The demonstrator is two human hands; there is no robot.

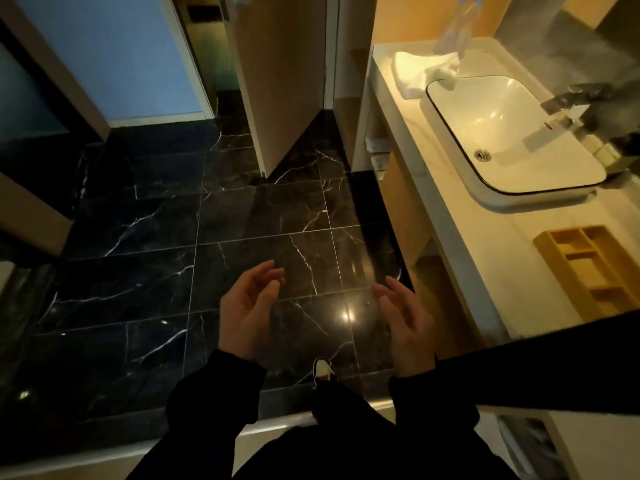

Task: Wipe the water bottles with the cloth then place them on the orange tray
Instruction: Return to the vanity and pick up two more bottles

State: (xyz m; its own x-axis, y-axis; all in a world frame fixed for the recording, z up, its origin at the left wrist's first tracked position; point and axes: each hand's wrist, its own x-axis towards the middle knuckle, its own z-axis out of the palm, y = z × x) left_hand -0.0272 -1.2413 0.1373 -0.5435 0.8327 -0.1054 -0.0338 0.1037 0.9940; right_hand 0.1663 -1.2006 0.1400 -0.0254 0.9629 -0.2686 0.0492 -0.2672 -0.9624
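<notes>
Two clear water bottles (457, 26) with blue caps stand blurred at the far end of the pale counter (491, 244), behind a crumpled white cloth (424, 72) that lies partly over the sink's corner. An orange tray (588, 268) with several compartments sits on the counter's near end. My left hand (249, 313) and my right hand (405, 323) hover over the dark floor, palms facing each other, fingers apart, holding nothing. Both are well short of the counter.
A white basin (519, 133) with a metal tap (568, 112) fills the counter's middle. Black marble floor tiles (173, 254) spread ahead. A wooden partition (284, 81) juts out at the back. My shoe (323, 370) shows below.
</notes>
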